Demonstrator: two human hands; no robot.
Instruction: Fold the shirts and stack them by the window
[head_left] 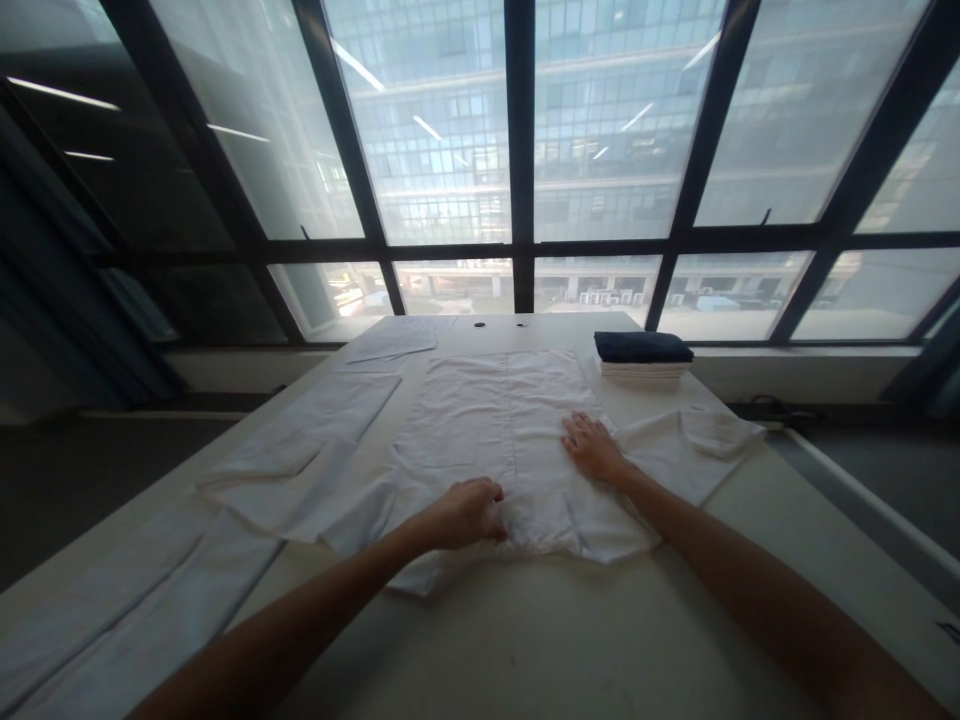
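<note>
The white garment [465, 400] lies spread at the middle of the tabletop [525, 640], taken as a clock with twelve toward the windows [450, 120], and the step looks like straightening it flat. The left hand [461, 513], at seven o'clock, has thumb and fingers drawn together on a pinch of cloth by the near edge; the right hand [592, 447], at three, lies palm down with its fingers a little apart, gripping nothing. To do this well, the right palm should weigh the cloth lightly as an anchor while the left hand draws the bunched edge gently toward six o'clock, then lets go and strokes outward, so the seam along the twelve-to-six line runs straight and the ripples near twelve are not dragged askew. Counted: two hands; one garment being worked, with one sleeve [690, 450] reaching out at three; one dark folded cloth [643, 347] at one to two o'clock, atop several white folded layers [643, 371] too fine to number; two small dark spots [479, 324] at twelve; and white cloth [150, 590] from eight to almost eleven, overlapping so that I cannot tell how many pieces it makes
</note>
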